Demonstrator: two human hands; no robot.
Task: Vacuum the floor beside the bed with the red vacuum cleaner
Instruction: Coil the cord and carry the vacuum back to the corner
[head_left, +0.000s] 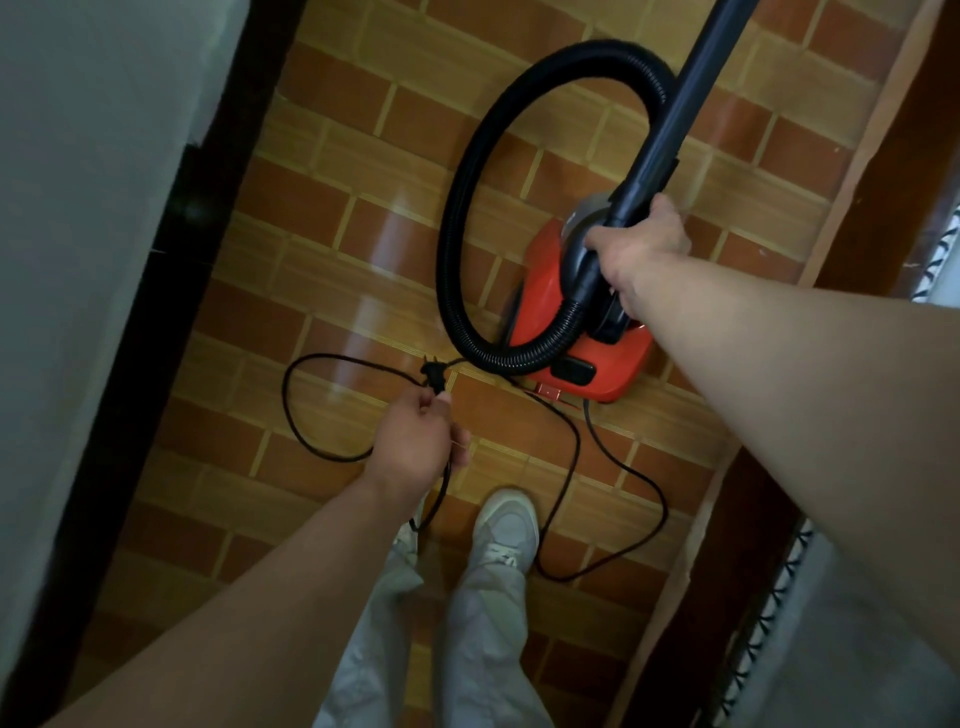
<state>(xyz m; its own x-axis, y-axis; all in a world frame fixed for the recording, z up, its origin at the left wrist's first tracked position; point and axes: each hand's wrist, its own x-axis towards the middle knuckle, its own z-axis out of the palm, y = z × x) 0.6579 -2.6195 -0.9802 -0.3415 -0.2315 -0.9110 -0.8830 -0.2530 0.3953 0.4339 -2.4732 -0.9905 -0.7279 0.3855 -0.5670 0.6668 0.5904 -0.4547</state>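
Nearest, a grey shoe (506, 522) stands by the floor's (322, 208) near edge, and the slack power cord (571, 578) lies in loose loops right around it. One loop runs past the toe and another curls out toward the floor's left edge. A step forward could catch a loop, trip the person, or jerk the machine.

The left hand (415, 444) holds the cord, its fingers curled round it and pinching it just below the plug (432, 375), so the machine looks unplugged. Pulling the plug toward a socket may drag the loops into a tangle or under the cleaner.

Further on, the red vacuum cleaner (543, 306) sits on the floor toward its right edge, the cord leaving its near end. The right hand (636, 249) is above it, fingers wrapped tight round the handle of the black wand (696, 83), which runs out of view at the top, so the nozzle is unseen. The ribbed hose (457, 223) makes a wide loop to the left. A hard swing of the wand could kink it or tip the body.

Dark frames line both long edges, and I cannot tell which is the bed. The strip is narrow, so the wand may knock either side.
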